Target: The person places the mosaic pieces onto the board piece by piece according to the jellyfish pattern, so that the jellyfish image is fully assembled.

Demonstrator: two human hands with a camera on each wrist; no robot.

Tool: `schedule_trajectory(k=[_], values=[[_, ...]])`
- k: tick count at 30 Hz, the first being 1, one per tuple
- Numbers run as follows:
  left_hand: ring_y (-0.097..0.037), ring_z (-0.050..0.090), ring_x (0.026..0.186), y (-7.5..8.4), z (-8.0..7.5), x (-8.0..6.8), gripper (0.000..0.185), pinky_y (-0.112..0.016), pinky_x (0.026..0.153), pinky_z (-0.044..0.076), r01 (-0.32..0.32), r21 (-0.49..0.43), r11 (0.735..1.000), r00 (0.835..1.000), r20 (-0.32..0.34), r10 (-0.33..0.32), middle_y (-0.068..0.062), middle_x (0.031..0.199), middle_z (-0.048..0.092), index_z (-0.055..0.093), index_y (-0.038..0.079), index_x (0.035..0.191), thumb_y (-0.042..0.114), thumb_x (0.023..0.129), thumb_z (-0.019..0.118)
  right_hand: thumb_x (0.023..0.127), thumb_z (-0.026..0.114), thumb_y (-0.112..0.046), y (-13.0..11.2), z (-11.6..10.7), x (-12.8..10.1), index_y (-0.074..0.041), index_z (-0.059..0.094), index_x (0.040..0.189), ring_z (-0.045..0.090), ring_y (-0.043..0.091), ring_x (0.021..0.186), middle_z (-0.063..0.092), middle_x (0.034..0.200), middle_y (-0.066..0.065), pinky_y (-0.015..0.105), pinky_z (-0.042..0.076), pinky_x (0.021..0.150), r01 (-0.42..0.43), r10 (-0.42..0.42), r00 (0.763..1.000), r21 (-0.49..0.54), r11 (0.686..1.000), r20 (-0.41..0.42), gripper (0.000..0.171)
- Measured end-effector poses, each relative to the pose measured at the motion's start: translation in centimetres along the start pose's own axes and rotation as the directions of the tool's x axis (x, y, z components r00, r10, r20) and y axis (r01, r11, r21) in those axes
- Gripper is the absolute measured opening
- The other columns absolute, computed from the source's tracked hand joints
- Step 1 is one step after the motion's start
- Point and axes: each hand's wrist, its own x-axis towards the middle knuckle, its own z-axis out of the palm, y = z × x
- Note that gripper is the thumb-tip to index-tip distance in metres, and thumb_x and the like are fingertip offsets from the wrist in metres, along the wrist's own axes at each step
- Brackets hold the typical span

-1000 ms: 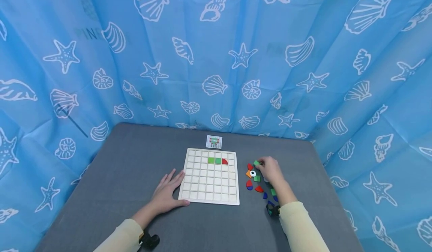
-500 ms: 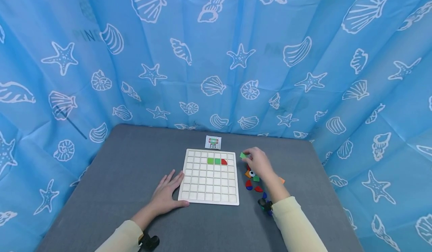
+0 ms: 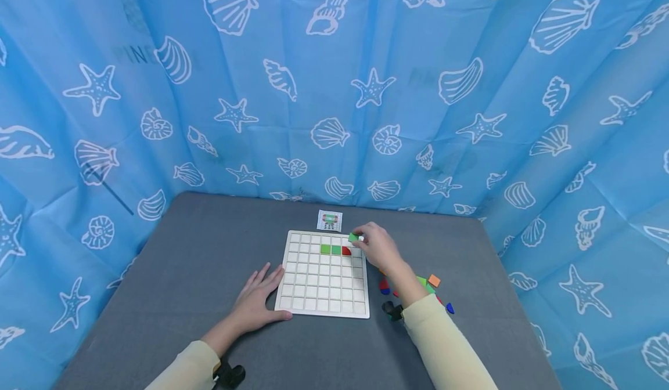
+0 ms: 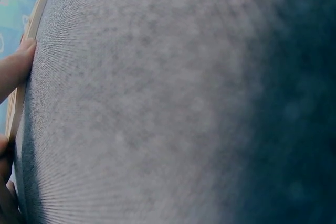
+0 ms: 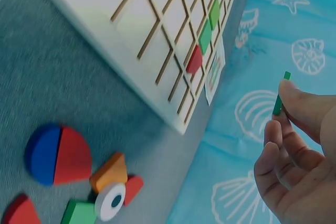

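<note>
Green tile [image 3: 355, 237] pinched in the right hand [image 3: 378, 249], held just above the far right corner of the gridded board [image 3: 324, 297], beside the red quarter-piece [image 3: 346, 251] and two green squares [image 3: 330, 249] already seated. Left hand [image 3: 256, 298] lies flat, fingers straight, against the board's near left corner. Placement step, it seems. Next calls for lowering the tile squarely into a cell. Loose pieces [image 3: 432, 280] wait near the table's right edge.
</note>
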Motion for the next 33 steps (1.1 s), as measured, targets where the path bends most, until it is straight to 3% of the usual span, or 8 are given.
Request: schedule_trajectory(k=[8,18,26,33], values=[[-0.032,0.012,0.157,-0.1,0.0,0.0,0.117,-0.057,0.124,0.012,0.014,0.000,1.000,0.999,0.029,-0.014,0.001,0.166,0.028,0.029,0.018,0.160,0.083,0.071,0.067,0.094,0.073,-0.018,-1.3,1.5,0.4,-0.012,0.074,0.119,0.060,0.015,0.084,0.066,0.115,0.006,0.031,0.050,0.064,0.046,-0.047,0.998,0.031,0.998,0.029,0.025],[-0.032,0.012,0.157,-0.3,0.3,0.1,0.118,-0.057,0.124,0.011,0.016,0.011,1.000,1.000,0.016,-0.016,0.001,0.166,0.028,0.029,0.018,0.160,0.085,0.070,0.065,0.094,0.073,-0.018,-2.6,4.3,2.2,-0.012,0.074,0.119,0.058,0.014,0.084,0.066,0.113,0.007,0.032,0.050,0.069,0.121,-0.126,0.986,0.051,0.991,0.111,0.025],[-0.032,0.012,0.157,-0.3,0.3,0.0,0.118,-0.058,0.124,0.011,0.020,0.021,1.000,1.000,0.021,-0.021,0.001,0.166,0.029,0.029,0.018,0.160,0.086,0.070,0.063,0.094,0.073,-0.020,-3.4,6.9,3.6,-0.014,0.074,0.120,0.066,0.019,0.099,0.068,0.118,0.005,0.036,0.056,0.082,0.131,-0.133,0.974,0.023,0.991,0.181,0.027],[-0.035,0.016,0.156,-0.3,0.2,0.0,0.117,-0.059,0.123,0.014,0.005,0.023,1.000,1.000,0.004,-0.005,-0.002,0.165,0.032,0.032,0.015,0.160,0.083,0.070,0.067,0.094,0.073,-0.019,-4.0,8.1,3.9,-0.012,0.075,0.118,0.064,0.024,0.108,0.066,0.116,0.007,0.042,0.055,0.092,0.104,-0.099,0.973,-0.017,0.994,0.207,0.026]])
